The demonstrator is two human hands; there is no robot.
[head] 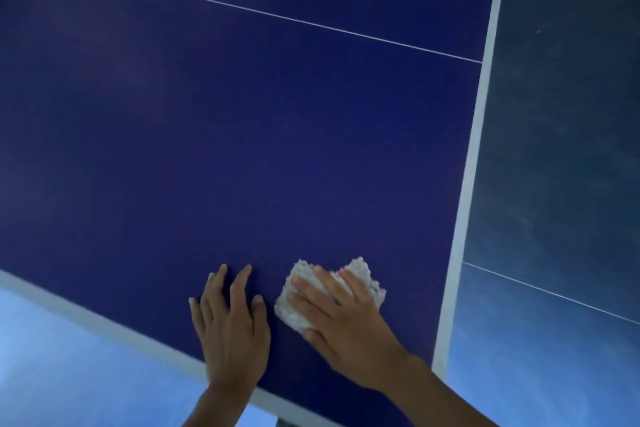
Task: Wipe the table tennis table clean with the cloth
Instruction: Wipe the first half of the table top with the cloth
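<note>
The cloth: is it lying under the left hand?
No, the cloth lies under the flat right hand, while the left hand rests on the bare table beside it.

crumpled pale cloth (360, 279) flat on dark blue table (242, 149), near corner

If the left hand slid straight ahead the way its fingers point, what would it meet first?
Only bare blue table. The left hand lies flat beside the cloth, and nothing shows ahead of it until the thin white line.
</note>
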